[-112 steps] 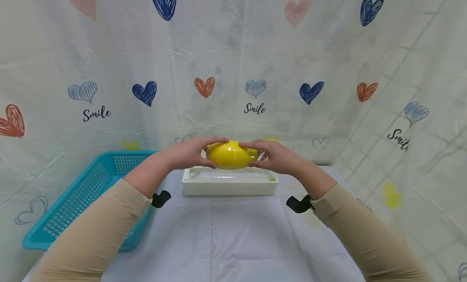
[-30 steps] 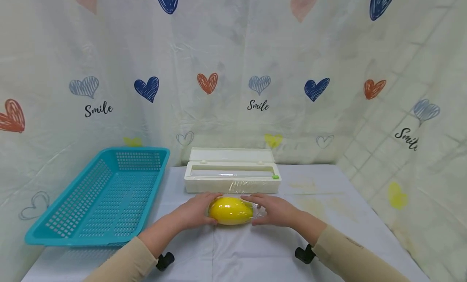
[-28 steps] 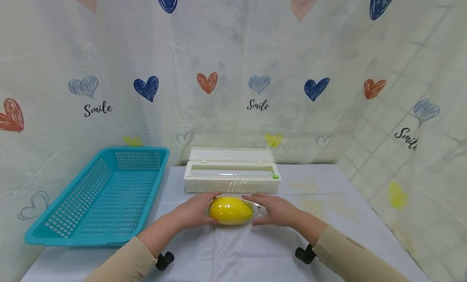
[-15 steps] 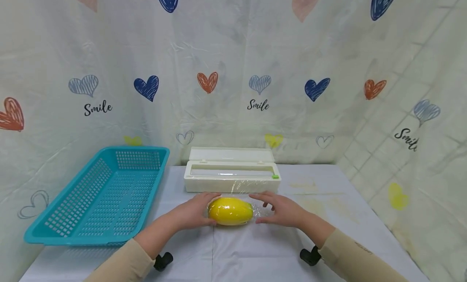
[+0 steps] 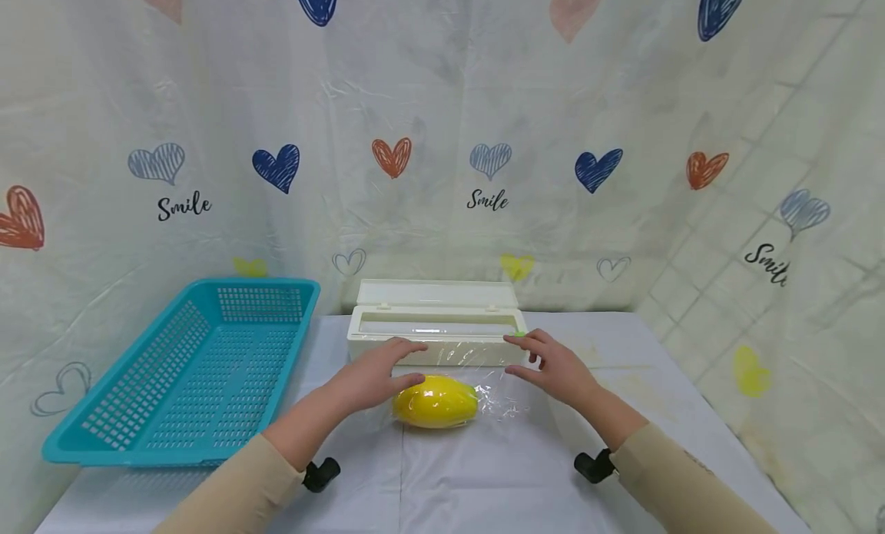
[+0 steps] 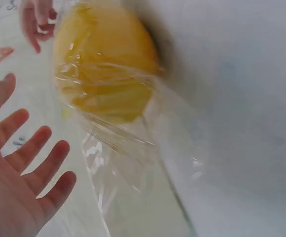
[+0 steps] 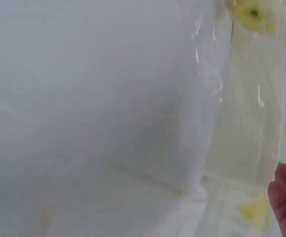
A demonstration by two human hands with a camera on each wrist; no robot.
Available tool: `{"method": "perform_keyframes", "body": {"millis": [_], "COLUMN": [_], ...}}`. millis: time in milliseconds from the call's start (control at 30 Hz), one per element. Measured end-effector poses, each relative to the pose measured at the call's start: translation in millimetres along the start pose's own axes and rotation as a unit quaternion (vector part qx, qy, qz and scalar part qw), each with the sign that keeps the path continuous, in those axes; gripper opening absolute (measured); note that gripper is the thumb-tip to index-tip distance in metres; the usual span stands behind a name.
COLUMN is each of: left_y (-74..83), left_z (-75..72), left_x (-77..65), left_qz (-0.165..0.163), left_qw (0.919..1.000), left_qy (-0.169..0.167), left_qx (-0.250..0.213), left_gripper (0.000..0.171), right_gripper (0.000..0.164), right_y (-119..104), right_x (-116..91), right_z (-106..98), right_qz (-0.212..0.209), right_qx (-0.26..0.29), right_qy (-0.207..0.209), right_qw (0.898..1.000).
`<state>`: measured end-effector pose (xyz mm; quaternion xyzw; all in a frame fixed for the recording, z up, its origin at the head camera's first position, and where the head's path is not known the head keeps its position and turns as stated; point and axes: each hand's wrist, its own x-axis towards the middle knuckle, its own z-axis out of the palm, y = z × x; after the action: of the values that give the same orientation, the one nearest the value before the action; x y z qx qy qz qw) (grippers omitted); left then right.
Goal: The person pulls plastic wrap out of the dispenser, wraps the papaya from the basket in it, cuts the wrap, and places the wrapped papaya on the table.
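Lower centre of the head view: yellow fruit [image 5: 437,403] in clear film [image 5: 496,402] lies on the white tablecloth [image 5: 477,472]. Left hand [image 5: 373,376] just above and left of it, fingers spread apart; thumb overlaps the fruit's upper-left edge, contact uncertain. In the left wrist view, fruit at upper centre, fingers at left, apart from it. Right hand [image 5: 556,369] right of the fruit and well clear of it, thumb and forefinger apart, forefinger tip by the green tab [image 5: 518,334] on the white box [image 5: 445,346], which it partly covers. Left fingers mask some of the box front. Film edges hard to trace. Right wrist view: fruit only a blurred piece at upper right, fingers cut off lower right.
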<state>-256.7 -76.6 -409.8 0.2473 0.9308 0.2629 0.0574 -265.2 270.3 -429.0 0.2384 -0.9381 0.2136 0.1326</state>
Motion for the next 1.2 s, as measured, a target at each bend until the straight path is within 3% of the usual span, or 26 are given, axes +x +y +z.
{"method": "perform_keyframes", "body": {"millis": [167,367,633,900,1200], "left_y": [23.9,55.4,85.3,95.3,102.0], "left_z": [-2.9,1.6,7.0,22.0,33.5], "left_x": [33.0,75.7,125.8,155.9,177.7], "left_qz": [0.031,0.058,0.082,0.092,0.138], "left_qw": [0.9988,0.9957,0.9927,0.9847,0.9682], "left_qy": [0.005,-0.012,-0.038,-0.066,-0.092], "left_qx": [0.038,0.071,0.08,0.133,0.188], "left_gripper": [0.045,0.04,0.035,0.032,0.031], "right_gripper": [0.063,0.078,0.082,0.08,0.074], "right_y": [24,42,54,61,61], "right_x": [12,23,28,29,31], "right_z": [4,7,10,15,16], "right_qz": [0.057,0.12,0.132,0.129,0.129], "right_qx": [-0.021,-0.019,-0.014,0.006,0.001], "right_qy": [0.021,-0.018,-0.043,-0.038,-0.034], "right_qw": [0.998,0.992,0.99,0.991,0.991]}}
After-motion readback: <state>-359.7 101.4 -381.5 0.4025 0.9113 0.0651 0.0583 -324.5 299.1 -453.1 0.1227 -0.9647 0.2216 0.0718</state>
